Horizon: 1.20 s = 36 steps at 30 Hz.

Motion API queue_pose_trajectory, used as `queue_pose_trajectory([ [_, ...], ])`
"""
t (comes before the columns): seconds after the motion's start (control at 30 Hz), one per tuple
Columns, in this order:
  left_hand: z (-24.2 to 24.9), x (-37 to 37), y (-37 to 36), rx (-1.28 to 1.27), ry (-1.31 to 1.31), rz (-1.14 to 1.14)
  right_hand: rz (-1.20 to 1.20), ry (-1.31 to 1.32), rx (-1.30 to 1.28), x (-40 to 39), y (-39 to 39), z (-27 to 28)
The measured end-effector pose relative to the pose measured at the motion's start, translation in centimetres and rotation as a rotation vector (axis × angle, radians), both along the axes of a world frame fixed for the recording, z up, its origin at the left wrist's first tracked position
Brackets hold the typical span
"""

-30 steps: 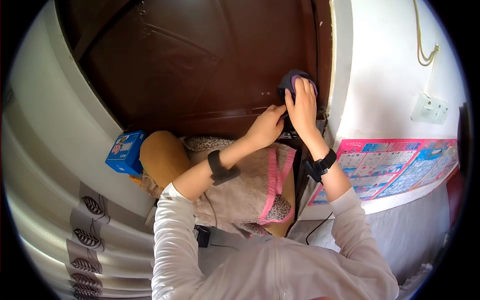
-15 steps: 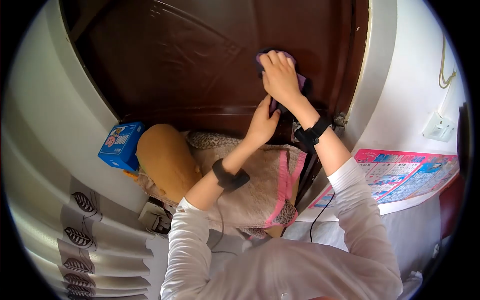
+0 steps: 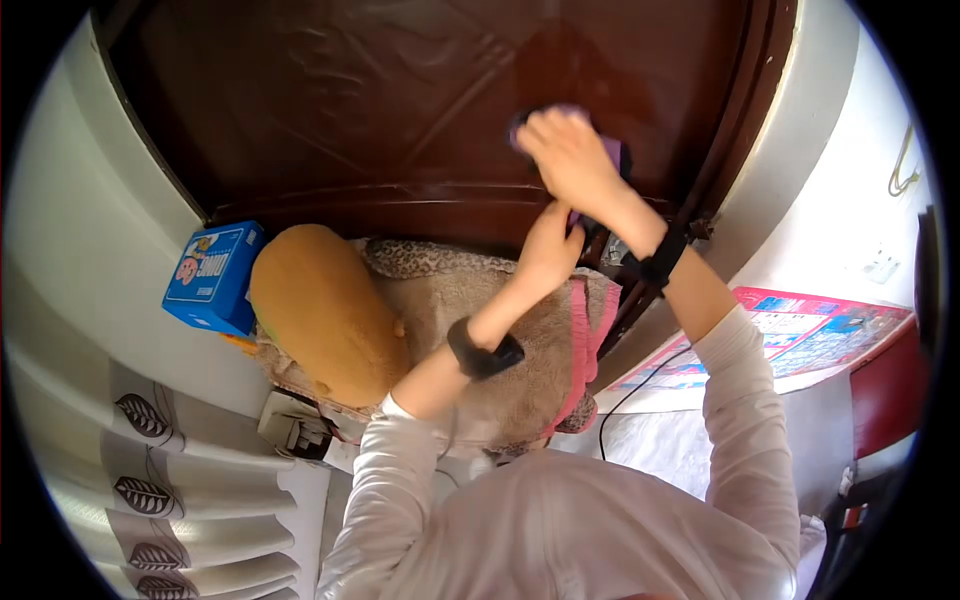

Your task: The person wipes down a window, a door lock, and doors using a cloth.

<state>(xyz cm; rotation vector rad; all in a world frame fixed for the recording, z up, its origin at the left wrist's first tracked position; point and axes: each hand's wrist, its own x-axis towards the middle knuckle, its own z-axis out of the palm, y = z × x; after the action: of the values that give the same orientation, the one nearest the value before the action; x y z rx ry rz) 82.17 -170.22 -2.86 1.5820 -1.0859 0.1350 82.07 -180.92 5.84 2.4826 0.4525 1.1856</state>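
holding a purple cloth (image 3: 613,152) in my right hand (image 3: 572,157) and left hand (image 3: 549,252) at a brown door (image 3: 300,120).
blue box (image 3: 212,275): white letters. pink poster (image 3: 800,330): words too tiny.

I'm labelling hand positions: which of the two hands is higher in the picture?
The right hand, bent over the purple-and-dark cloth before the brown panel; the left hand is lower, nearer the pink-edged blanket.

A head-worn camera looks forward and down past the wearer's chest (image 3: 560,530) toward the nearby hands (image 3: 575,165) and brown panel (image 3: 430,130).
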Motion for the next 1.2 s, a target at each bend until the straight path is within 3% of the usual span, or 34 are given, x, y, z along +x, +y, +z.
queue_pose_trajectory([
  [0.03, -2.3, 0.2, -0.3, 0.059, 0.168, -0.101, 0.024, 0.087, 0.007, -0.2, -0.2, -2.0],
  [0.1, -3.3, -1.2, 0.6, 0.004, 0.044, -0.03, 0.077, 0.123, 0.05, -0.7, 0.1, -3.6],
  [0.2, -2.3, -0.6, 1.2, 0.106, 0.195, -0.173, 0.094, 0.157, 0.064, -0.9, 0.1, -3.2],
  [0.3, -2.0, -0.7, 1.0, -0.073, 0.151, -0.19, 0.075, 0.169, 0.03, -0.8, 0.6, -1.7],
  [0.33, 0.0, -1.2, 2.0, -0.035, 0.462, -0.298, 0.073, 0.147, 0.024, -0.4, 0.9, -0.7],
  [0.43, 2.1, 0.5, 2.5, -0.262, 0.577, -0.313, 0.135, 0.078, -0.013, 1.8, 2.4, 2.4],
  [0.63, 3.7, 3.3, 6.5, -0.477, 0.711, -0.098, 0.276, 0.028, -0.041, 8.6, 8.5, 3.2],
  [0.77, 2.3, 4.7, 8.1, -0.666, 0.86, 0.018, 0.286, 0.149, -0.17, 12.9, 12.6, 1.0],
  [0.9, 1.5, 4.5, 8.9, -0.656, 0.912, 0.122, 0.374, 0.163, -0.206, 14.0, 13.5, -1.3],
  [1.2, -0.2, 0.3, 4.4, -0.402, 0.842, -0.209, 0.184, 0.268, -0.084, 5.3, 6.5, -1.0],
])
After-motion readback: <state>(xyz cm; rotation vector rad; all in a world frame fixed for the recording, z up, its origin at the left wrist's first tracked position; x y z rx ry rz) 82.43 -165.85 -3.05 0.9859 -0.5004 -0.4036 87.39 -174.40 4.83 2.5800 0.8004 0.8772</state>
